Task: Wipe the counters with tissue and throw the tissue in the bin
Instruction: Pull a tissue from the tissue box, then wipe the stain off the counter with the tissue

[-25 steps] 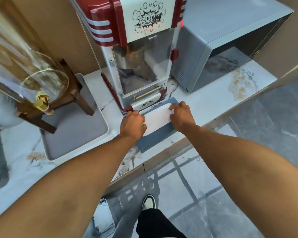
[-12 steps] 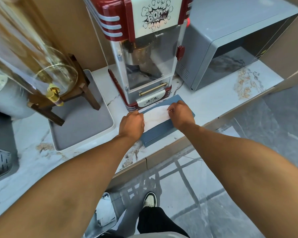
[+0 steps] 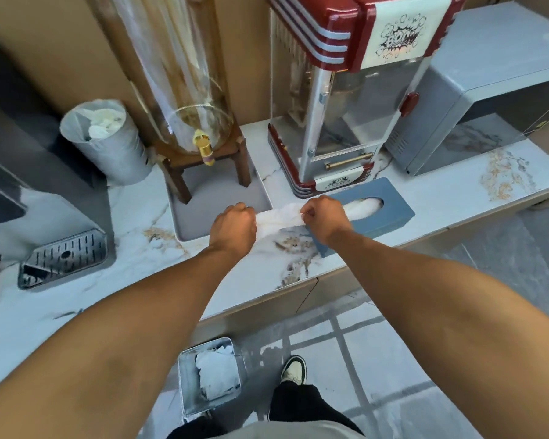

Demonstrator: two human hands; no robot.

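Tissue, now drawn clear of the blue tissue box and stretched between my two hands above the desk, near its front edge. Half a second ago the sheet still lay spread over the top of the box with both hands pressed on it; it has since been pulled out toward the left, so that only a fresh tuft of white remains in the box slot. I read this as the fetching step finished: the tissue is free and wiping can begin, no wiping yet being visible.

Left hand: clenched on the left end of the tissue, knuckles up, just in front of the grey tray that carries the drink dispenser. Right hand: fingers curled and pinching the right end of the tissue, held over the left end of the box.

The brown stains on the desk lie just below the stretched tissue. A bin holding crumpled white paper stands on the floor below the desk's front edge; a second lined bin stands on the desk toward its rear left.
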